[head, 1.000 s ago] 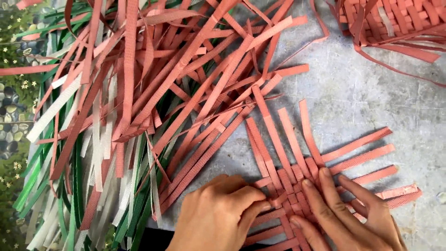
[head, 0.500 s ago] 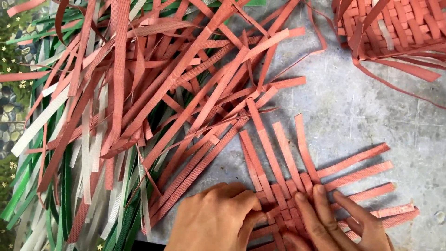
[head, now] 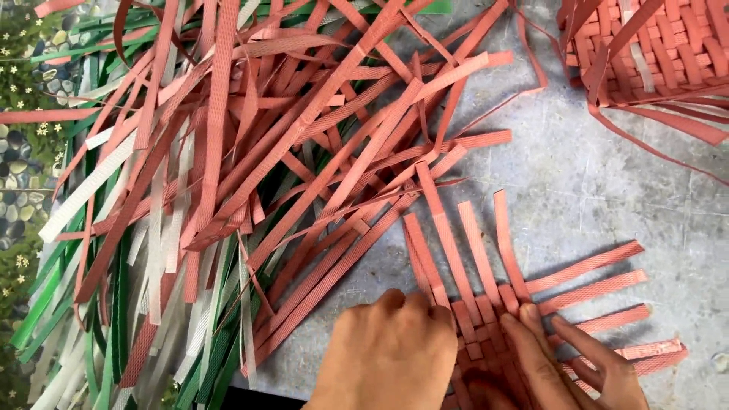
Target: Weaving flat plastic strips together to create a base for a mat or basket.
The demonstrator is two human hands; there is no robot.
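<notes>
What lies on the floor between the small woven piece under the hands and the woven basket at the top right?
In the head view, mostly bare grey floor separates the woven piece from the basket; only a few thin loose red strips trailing from the basket cross it.

The whole scene sits lower in the head view than a second ago, so more of the woven basket [head: 653, 53] shows at the top right. The left hand [head: 391, 353] and right hand [head: 558, 364] are now further down, partly cut by the bottom edge. On the woven mat [head: 486, 319], the right hand's fingers [head: 531, 334] lie closer together than earlier
</notes>
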